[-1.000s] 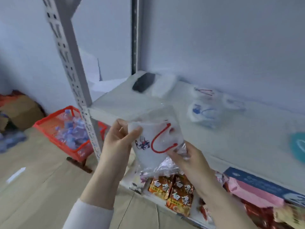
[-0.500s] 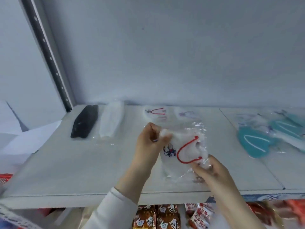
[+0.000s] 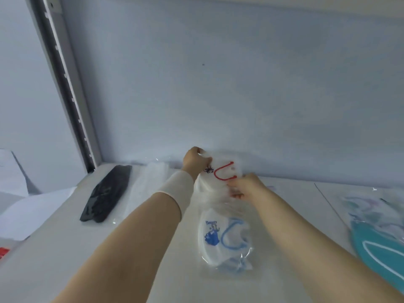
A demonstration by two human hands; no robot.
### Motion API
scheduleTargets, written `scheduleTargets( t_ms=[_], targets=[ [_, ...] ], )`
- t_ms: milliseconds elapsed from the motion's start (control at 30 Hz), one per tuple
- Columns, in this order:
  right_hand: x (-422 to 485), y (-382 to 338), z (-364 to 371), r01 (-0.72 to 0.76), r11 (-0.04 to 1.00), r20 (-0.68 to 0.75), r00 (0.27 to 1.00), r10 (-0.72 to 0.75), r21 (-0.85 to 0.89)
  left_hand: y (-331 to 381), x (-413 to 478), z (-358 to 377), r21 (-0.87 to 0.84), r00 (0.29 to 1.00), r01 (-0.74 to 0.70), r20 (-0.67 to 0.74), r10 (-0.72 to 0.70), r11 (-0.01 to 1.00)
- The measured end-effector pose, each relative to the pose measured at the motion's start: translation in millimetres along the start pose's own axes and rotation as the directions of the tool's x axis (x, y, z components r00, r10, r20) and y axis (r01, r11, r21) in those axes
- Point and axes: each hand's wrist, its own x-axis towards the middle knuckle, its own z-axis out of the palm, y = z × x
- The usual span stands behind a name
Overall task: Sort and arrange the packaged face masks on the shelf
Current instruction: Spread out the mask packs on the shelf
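A packaged white mask with a red ear loop (image 3: 220, 177) lies at the back of the white shelf (image 3: 166, 248), against the rear wall. My left hand (image 3: 195, 160) grips its far left corner. My right hand (image 3: 246, 186) pinches its near right edge. Just in front lies a packaged white mask with a blue loop and blue print (image 3: 225, 236). A black mask (image 3: 107, 190) and a white mask (image 3: 148, 186) lie in clear wrappers at the left. Teal masks (image 3: 380, 239) in wrappers lie at the right.
A grey slotted upright (image 3: 65, 84) stands at the shelf's back left corner. White paper sheets (image 3: 28, 211) lie left of the shelf. A seam (image 3: 328, 202) runs across the shelf between the white masks and the teal ones.
Both hands have carried the red-loop mask from the front of the shelf to its back, by the wall. The view has moved in closer and the blue-loop mask now shows in front.
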Motion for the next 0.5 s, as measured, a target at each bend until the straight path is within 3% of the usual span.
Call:
scheduleTargets(
  t_ms=[167,300,500],
  targets=[
    [13,4,7,0.001,0.959,-0.045,0.999,-0.014,-0.284,-18,16,11,0.207,0.999,0.049,0.004,-0.051,0.977],
    [18,10,9,-0.003,0.806,-0.068,0.997,-0.047,-0.592,-31,15,19,0.350,0.998,0.056,0.015,-0.066,0.935],
    [22,18,14,-0.032,0.758,-0.170,0.980,-0.105,-0.651,-38,14,22,0.444,0.995,0.096,-0.026,-0.094,0.891]
  ],
)
